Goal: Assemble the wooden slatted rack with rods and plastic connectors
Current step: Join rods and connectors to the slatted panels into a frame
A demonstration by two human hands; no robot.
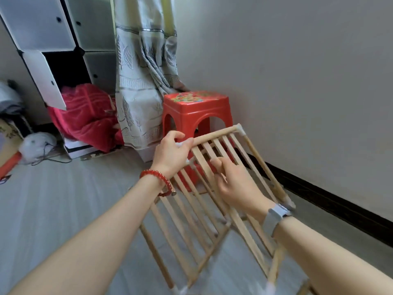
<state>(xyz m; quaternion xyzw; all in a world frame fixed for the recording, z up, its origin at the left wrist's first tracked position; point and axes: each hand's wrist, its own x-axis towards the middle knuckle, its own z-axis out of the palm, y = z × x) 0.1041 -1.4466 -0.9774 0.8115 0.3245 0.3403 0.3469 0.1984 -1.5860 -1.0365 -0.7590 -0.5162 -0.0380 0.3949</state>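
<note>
The wooden slatted rack [191,211] stands tilted in the middle of the view, its light slats running from a top rod down toward the floor. A white plastic connector [241,130] caps the top right corner, and another connector [291,203] sits lower right. My left hand [172,153] grips the left end of the top rod [217,134], where a white connector is mostly hidden under the fingers. My right hand [234,182] lies on the slats with its fingers curled around one slat.
A red plastic stool [195,109] stands just behind the rack against the grey wall. A patterned curtain [144,77] hangs to its left, beside a white cube cabinet [53,39] and a red garment [85,116]. Grey wood floor [63,209] lies at left.
</note>
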